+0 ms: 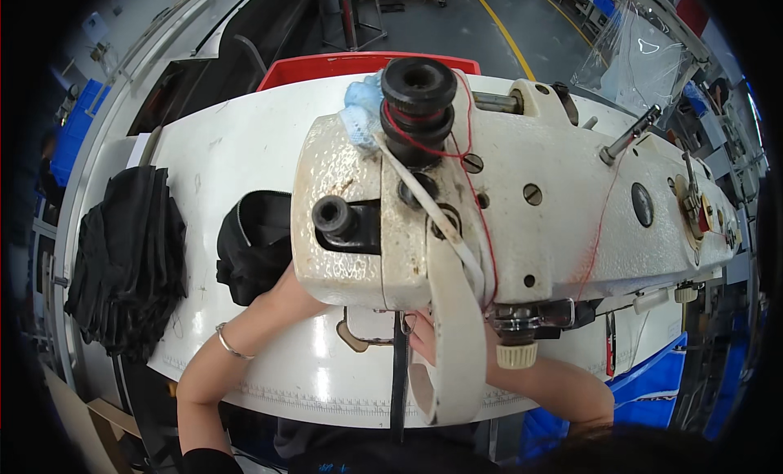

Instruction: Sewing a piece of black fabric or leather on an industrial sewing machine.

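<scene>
A large cream sewing machine head (538, 229) covers much of the view. My left hand (303, 293) reaches beneath its left end, next to a bunched black fabric piece with a zipper-like edge (245, 266); its fingers are hidden. Under the machine, my right hand (422, 339) shows only a few fingers, bent and pressed together beside a narrow black strip (399, 376). That strip hangs from the needle area over the table's near edge. Whatever those fingertips grip is blocked by the machine and its pale curved strap (457, 343).
Left on the white table (236, 148) lies a stack of black fabric pieces (130, 262). Red thread (487, 221) runs over the machine. Beyond the table is a red bin (326, 66); a blue bin (652, 392) stands at the near right.
</scene>
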Demonstrator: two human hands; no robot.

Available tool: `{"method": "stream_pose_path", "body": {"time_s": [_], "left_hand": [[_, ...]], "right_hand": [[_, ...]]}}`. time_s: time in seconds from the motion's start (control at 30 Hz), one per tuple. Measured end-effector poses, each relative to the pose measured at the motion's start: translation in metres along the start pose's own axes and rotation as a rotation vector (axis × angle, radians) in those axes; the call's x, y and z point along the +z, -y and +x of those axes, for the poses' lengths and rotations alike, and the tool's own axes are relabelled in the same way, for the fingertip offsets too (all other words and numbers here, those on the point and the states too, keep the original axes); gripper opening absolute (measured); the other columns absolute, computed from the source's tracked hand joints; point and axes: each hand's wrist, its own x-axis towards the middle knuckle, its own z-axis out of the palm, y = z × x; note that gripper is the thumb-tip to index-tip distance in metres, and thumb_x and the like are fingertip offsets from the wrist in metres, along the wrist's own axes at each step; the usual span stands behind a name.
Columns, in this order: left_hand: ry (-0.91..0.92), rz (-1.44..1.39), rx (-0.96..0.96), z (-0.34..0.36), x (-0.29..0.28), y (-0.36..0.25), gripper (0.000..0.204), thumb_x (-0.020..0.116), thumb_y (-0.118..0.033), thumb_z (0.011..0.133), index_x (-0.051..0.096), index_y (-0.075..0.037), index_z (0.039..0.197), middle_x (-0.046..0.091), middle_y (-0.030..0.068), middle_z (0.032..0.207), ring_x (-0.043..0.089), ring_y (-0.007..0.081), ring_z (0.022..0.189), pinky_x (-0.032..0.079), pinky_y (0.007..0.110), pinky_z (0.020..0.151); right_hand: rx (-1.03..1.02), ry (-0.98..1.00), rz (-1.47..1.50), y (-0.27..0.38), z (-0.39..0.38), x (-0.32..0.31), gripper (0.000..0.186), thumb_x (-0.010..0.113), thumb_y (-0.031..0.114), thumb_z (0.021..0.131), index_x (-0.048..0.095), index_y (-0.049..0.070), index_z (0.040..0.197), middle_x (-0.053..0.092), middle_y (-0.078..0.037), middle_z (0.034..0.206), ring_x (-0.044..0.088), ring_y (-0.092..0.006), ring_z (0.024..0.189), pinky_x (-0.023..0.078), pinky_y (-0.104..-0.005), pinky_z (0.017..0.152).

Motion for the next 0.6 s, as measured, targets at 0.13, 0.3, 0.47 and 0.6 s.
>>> {"method": "stream_pose_path", "body": {"time_s": [0.13, 0.3, 0.47, 0.6], "left_hand": [[-0.015, -0.040, 0.073, 0.012, -0.014, -0.010, 0.031, 0.063, 0.005, 0.057, 0.066, 0.002, 0.088, 0.062, 0.0151, 0.086, 0.062, 0.0339, 0.080, 0.053, 0.042, 0.072], [-0.024, 0.137, 0.146, 0.012, -0.021, -0.056, 0.029, 0.064, 0.001, 0.060, 0.067, 0.001, 0.089, 0.062, 0.0141, 0.089, 0.062, 0.0323, 0.083, 0.053, 0.041, 0.072], [-0.054, 0.349, 0.108, 0.002, -0.015, -0.077, 0.030, 0.062, -0.006, 0.061, 0.067, 0.000, 0.090, 0.061, 0.0127, 0.093, 0.062, 0.0293, 0.086, 0.054, 0.039, 0.070], [0.085, 0.213, -0.036, -0.001, -0.015, -0.078, 0.031, 0.062, -0.005, 0.060, 0.067, 0.000, 0.090, 0.062, 0.0122, 0.092, 0.062, 0.0292, 0.084, 0.054, 0.038, 0.070]], "right_hand": [[-0.059, 0.067, -0.035, -0.005, 0.003, 0.010, 0.036, 0.056, 0.002, 0.080, 0.060, 0.006, 0.116, 0.065, -0.008, 0.111, 0.061, -0.0200, 0.106, 0.045, -0.0356, 0.095], [0.126, 0.080, 0.975, -0.012, 0.006, 0.020, 0.036, 0.054, 0.004, 0.088, 0.054, 0.004, 0.124, 0.060, -0.007, 0.121, 0.056, -0.0179, 0.113, 0.042, -0.0335, 0.100], [0.036, 0.127, 0.670, -0.008, 0.003, 0.005, 0.038, 0.050, 0.008, 0.093, 0.046, 0.004, 0.130, 0.058, -0.006, 0.123, 0.055, -0.0169, 0.114, 0.040, -0.0320, 0.101], [0.181, 0.130, 1.638, -0.001, 0.005, 0.001, 0.038, 0.052, 0.006, 0.092, 0.047, 0.004, 0.129, 0.058, -0.005, 0.123, 0.055, -0.0171, 0.113, 0.042, -0.0330, 0.100]]}}
